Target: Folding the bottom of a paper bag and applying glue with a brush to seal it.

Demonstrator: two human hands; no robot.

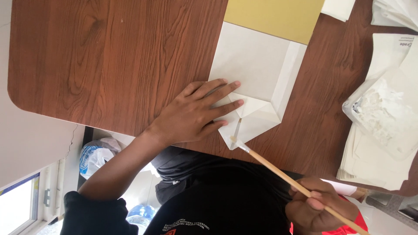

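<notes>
My left hand (196, 113) lies flat with fingers spread on a folded white paper piece (257, 74), pressing its folded bottom corner against the brown wooden table (109, 56). My right hand (318, 204) grips a long thin wooden brush (283, 174). The brush tip touches the paper's lower edge near the fold. A yellow-olive sheet (274, 17) lies under the paper's far end.
A clear plastic bag with white paste (383, 113) sits at the right on a stack of white paper sheets (374, 165). More white papers (392, 13) lie at the top right. The table's rounded edge is at the left; bags lie on the floor below.
</notes>
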